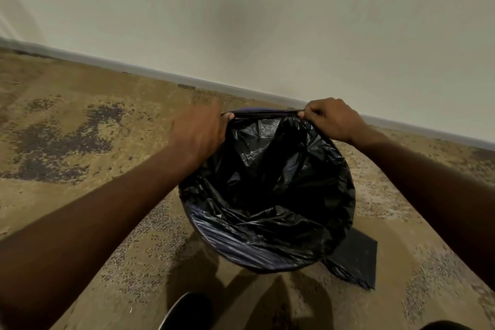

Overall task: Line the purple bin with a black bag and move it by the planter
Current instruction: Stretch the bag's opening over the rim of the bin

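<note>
A black bag (pixel 267 182) sits inside the purple bin (pixel 253 109), whose rim shows only as a thin purple strip at the far side. The bag's mouth drapes over the near rim and hides most of the bin. My left hand (pixel 199 131) pinches the bag's far edge on the left. My right hand (pixel 330 118) pinches the same edge on the right, and the plastic is stretched taut between them. The bin stands on the carpet close to the wall. No planter is in view.
A flat folded black bag (pixel 356 260) lies on the carpet at the bin's near right. A pale wall (pixel 267 21) with a grey baseboard runs behind the bin. A dark shoe tip (pixel 187 311) shows at the bottom edge. Patterned tan carpet (pixel 80 128) extends left.
</note>
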Motion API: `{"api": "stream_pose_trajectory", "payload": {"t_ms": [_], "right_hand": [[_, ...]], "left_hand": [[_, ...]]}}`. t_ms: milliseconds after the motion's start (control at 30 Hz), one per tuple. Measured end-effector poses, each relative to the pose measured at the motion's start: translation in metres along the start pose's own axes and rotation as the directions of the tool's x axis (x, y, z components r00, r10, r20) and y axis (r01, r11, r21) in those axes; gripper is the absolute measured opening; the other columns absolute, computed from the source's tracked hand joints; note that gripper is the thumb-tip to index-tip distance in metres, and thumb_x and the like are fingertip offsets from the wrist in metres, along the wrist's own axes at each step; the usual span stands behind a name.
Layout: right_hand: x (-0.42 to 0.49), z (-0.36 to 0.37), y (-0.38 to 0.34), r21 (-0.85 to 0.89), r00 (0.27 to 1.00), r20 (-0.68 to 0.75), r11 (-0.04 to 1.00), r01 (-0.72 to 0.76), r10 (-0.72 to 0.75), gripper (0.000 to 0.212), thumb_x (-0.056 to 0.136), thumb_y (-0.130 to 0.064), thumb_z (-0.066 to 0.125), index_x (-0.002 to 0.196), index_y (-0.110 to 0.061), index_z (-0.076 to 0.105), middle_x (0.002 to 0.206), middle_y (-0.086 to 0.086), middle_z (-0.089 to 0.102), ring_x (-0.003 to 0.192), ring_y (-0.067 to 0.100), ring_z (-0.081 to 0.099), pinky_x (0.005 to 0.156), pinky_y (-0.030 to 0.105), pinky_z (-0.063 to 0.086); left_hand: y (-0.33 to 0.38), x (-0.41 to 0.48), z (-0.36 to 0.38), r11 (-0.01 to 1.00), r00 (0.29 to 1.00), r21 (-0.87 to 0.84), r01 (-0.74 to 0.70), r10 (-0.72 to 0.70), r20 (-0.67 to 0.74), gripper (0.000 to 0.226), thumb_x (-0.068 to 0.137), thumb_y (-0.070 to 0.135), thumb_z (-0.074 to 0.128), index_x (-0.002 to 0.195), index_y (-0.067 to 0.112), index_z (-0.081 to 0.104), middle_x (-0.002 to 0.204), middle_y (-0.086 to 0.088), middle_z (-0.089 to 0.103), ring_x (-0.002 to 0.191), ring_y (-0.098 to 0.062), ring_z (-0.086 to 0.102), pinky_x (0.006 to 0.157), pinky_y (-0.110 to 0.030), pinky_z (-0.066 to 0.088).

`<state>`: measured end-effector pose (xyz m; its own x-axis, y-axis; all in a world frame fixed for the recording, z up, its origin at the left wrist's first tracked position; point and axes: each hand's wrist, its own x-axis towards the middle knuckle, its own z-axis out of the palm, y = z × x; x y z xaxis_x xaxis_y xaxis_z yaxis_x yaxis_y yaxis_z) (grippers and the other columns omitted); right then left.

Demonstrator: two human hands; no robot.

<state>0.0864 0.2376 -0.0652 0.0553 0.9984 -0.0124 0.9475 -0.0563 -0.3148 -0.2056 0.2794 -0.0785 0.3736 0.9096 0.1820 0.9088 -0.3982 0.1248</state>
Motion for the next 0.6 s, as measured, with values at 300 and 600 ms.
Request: {"api": "stream_pose_trajectory", "payload": {"t_ms": [300, 600], "right_hand": [[0.021, 0.000, 0.019, 0.367, 0.882, 0.441, 0.862, -0.349, 0.169, 0.034, 0.102, -0.026, 0.055, 0.075, -0.006, 0.062, 0.053, -0.004, 0.043, 0.043, 0.006, 0.032, 0.049, 0.022, 0.030], [0.022, 0.028, 0.016, 0.421, 0.870, 0.427, 0.797, -0.432, 0.247, 0.035, 0.104, -0.008, 0.037, 0.100, 0.015, 0.063, 0.098, 0.024, 0.064, 0.085, 0.031, 0.059, 0.091, 0.049, 0.055]], "left_hand": [[-0.003, 0.029, -0.002, 0.985, 0.983, -0.013, -0.174, 0.174, 0.061, 0.030, 0.107, 0.033, 0.035, 0.105, 0.011, 0.054, 0.066, -0.003, 0.045, 0.060, -0.028, 0.045, 0.060, -0.038, 0.042], [-0.012, 0.024, 0.021, 0.939, 0.961, -0.251, -0.236, 0.264, 0.085, 0.048, 0.106, 0.052, 0.030, 0.110, 0.016, 0.061, 0.065, 0.006, 0.049, 0.054, -0.011, 0.048, 0.054, -0.030, 0.037]]}}
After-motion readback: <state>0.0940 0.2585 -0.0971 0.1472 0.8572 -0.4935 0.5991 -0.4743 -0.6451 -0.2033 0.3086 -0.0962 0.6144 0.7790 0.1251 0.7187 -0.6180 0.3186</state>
